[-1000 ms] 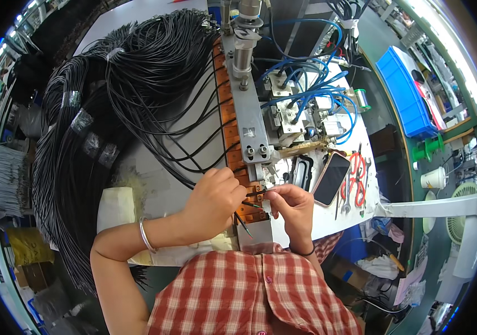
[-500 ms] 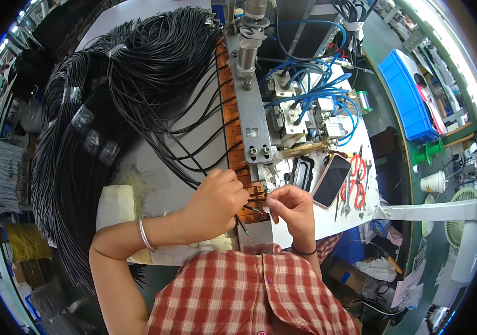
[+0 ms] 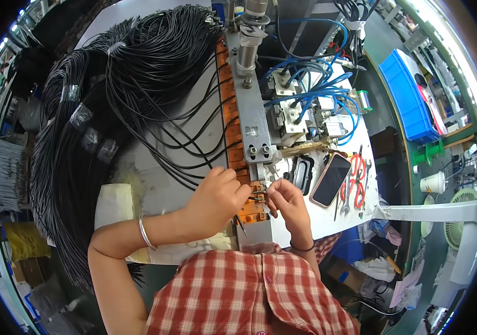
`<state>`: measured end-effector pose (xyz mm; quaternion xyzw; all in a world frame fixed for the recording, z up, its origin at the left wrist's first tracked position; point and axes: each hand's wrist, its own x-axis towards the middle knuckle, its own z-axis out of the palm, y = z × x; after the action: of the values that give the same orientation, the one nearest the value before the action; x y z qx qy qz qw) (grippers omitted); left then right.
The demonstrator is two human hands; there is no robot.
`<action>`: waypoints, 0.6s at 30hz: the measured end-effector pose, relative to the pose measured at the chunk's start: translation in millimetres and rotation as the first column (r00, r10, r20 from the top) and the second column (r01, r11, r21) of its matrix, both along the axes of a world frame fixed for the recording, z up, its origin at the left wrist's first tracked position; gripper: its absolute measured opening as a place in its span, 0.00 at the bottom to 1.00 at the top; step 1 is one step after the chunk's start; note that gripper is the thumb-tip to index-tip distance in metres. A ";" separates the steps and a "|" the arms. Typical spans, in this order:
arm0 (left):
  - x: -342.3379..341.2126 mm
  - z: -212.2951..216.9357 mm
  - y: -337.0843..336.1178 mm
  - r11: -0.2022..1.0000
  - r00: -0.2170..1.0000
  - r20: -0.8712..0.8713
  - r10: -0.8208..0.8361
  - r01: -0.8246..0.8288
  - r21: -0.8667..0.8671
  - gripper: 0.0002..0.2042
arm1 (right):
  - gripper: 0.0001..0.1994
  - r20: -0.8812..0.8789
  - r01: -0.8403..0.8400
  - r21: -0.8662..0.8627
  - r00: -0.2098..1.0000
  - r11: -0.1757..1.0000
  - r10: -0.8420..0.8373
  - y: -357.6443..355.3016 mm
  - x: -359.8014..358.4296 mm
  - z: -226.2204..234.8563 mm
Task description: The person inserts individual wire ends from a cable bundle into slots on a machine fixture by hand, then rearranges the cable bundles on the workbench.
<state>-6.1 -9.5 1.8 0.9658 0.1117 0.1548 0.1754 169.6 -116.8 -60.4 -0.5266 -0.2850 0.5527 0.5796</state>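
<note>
My left hand [image 3: 220,195] is closed around thin black cables [image 3: 180,180] at the near end of an orange slotted fixture strip [image 3: 232,125]. One loose cable end [image 3: 241,224] hangs out below its fingers. My right hand [image 3: 289,207] sits just right of the strip, thumb and forefinger pinched together beside its near slots; whatever is between those fingertips is too small to make out. Between the hands, a short dark cable tip [image 3: 256,199] lies across the orange block. Further up, several cables run into the strip from the left.
A huge bundle of black cables [image 3: 160,47] covers the left of the table. Beyond the strip stands a metal press bar [image 3: 252,111] with cylinders and blue air hoses [image 3: 311,92]. At right lie a phone [image 3: 330,180], red-handled pliers [image 3: 357,184] and a wrench [image 3: 347,202].
The cable ends between my hands have shifted, leaving more of the near orange block showing. My right hand has moved slightly and curled its fingers. The left stays almost in place, still holding cables.
</note>
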 end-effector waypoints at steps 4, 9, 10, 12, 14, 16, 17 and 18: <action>0.1 -7.7 -0.1 1.000 0.999 -0.037 -0.012 0.013 0.020 0.08 | 0.07 -0.004 -0.096 -0.070 0.995 0.993 0.096 1.5 6.6 0.5; -1.3 1.9 2.1 0.995 0.999 -0.019 0.044 -0.042 0.091 0.08 | 0.03 -0.006 -0.046 -0.170 0.999 0.984 0.045 -0.7 3.4 7.0; -2.0 1.9 2.8 0.995 0.999 -0.018 0.044 -0.042 0.092 0.08 | 0.03 0.119 0.045 -0.096 0.992 0.994 -0.033 -1.7 -0.8 6.0; -3.0 1.1 4.1 0.999 0.998 -0.044 0.039 -0.041 -0.035 0.07 | 0.03 0.340 0.196 0.084 0.916 0.977 -0.213 -1.7 -9.4 6.4; -2.7 0.8 3.6 0.995 0.998 -0.056 0.034 -0.040 -0.096 0.07 | 0.04 0.347 0.120 0.145 0.924 0.982 -0.164 -0.4 -14.4 15.4; -2.5 0.5 0.3 0.993 1.000 -0.013 0.028 -0.029 -0.110 0.06 | 0.05 0.367 -0.036 0.257 0.928 0.966 -0.062 1.1 -18.9 26.3; -2.4 0.7 -0.5 0.993 1.000 0.008 0.026 -0.025 -0.117 0.06 | 0.05 0.366 -0.036 0.258 0.928 0.965 -0.063 0.9 -19.5 26.6; -2.3 1.1 -0.5 0.993 1.000 0.008 0.027 -0.025 -0.115 0.06 | 0.05 0.326 0.016 0.220 0.941 0.975 -0.089 0.0 -20.0 26.7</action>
<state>-8.4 -10.1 2.9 0.9519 0.1321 0.1549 0.2291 149.6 -116.8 -33.7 -0.5545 -0.4228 0.4058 0.5908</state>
